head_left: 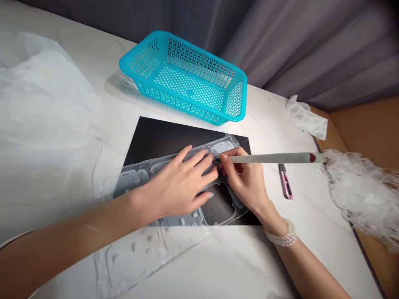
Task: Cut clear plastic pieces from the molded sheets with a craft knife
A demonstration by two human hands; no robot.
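Note:
My left hand point(181, 182) lies flat with fingers spread on a clear moulded plastic sheet point(146, 245) that rests over a black mat point(162, 139). My right hand point(246, 178) is closed in a pinch on a long thin white stick point(277, 158) with a dark red mark near its far end. The stick's near tip touches the plastic sheet just beside my left fingertips. A pearl bracelet point(282, 236) sits on my right wrist.
A turquoise perforated basket point(237, 79) stands behind the mat. A small pink tool point(285, 185) lies to the right of my right hand. White netting point(361, 191) is piled at the right edge, more white material point(307, 118) behind it, thin white film point(40, 108) at left.

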